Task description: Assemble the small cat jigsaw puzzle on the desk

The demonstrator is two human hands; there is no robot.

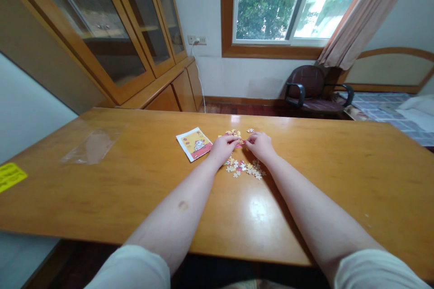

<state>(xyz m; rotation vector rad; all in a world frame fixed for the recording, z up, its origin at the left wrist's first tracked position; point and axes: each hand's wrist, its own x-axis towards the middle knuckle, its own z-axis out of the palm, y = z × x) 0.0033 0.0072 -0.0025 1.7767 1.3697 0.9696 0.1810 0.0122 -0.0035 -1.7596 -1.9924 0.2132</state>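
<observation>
Jigsaw puzzle pieces lie on the wooden surface, roughly midway between its left and right edges and nearer the far edge than the near one. A loose spread of them sits on the near side of the hands; a second group lies beyond the left hand, toward the far edge, and a small cluster lies just beyond the right hand.

Both hands reach in from the near edge and meet over the pieces, fingertips close to each other. The left grip has thumb and fingers drawn together at the pieces; whether it is clamped on one, I cannot tell. The right grip is likewise drawn together, beside a small reddish piece; whether it holds that piece is too small to tell.

Just left of the left hand, a picture card lies flat and askew, with a white animal figure on yellow above a red band. A clear plastic bag lies toward the far left corner, and a yellow label sits at the left edge. Past the far edge are a glass-fronted cabinet, a window and a brown armchair.
</observation>
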